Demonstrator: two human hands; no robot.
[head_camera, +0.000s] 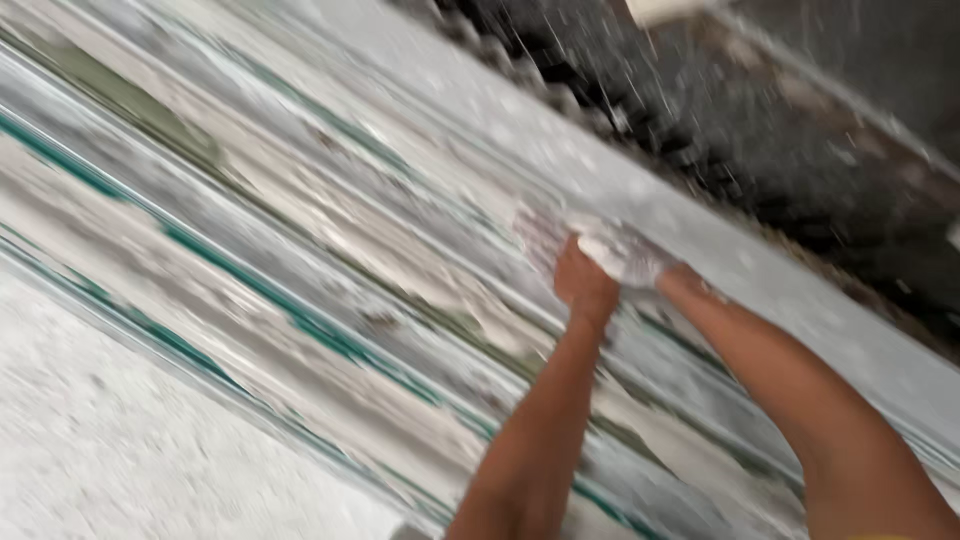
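Note:
The frame is heavily motion-blurred. My left hand (583, 283) and my right hand (672, 280) reach forward together, both gripping a pale, crumpled piece of cloth or plastic (620, 250). The bundle is pressed against a light grey, speckled slab surface (640, 200) that runs diagonally across the view. My right hand is mostly hidden behind the bundle; only its wrist and forearm show.
Streaked layers in grey, beige and teal (300, 320) cross the picture diagonally. A rough whitish surface (120, 450) fills the lower left. A dark, wet-looking area (800, 130) with a jagged edge lies at the upper right.

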